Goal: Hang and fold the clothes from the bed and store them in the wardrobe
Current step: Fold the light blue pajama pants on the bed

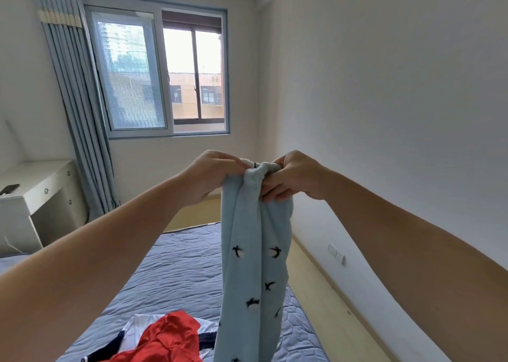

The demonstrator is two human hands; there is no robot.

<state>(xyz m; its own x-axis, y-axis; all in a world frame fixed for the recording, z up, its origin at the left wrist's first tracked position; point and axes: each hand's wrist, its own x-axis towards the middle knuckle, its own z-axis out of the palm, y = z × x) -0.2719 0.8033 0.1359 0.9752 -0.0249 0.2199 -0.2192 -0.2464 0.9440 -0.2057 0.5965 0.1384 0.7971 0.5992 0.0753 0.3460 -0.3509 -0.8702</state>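
A pair of light blue fleece trousers (253, 251) with small dark bird prints hangs in the air in front of me, the legs together and reaching down to the bed (176, 265). My left hand (211, 174) and my right hand (294, 176) both grip the bunched waistband at the top, close together. On the blue quilted bed below lie a red garment (167, 337) and a white garment with dark stripes (137, 326) partly under it. No wardrobe is in view.
A white desk (38, 191) with a dark phone (9, 189) stands at the left wall. Blue curtains (79, 108) hang beside the window (162, 75). A strip of wooden floor (324, 293) runs between the bed and the right wall, which has a socket (336, 253).
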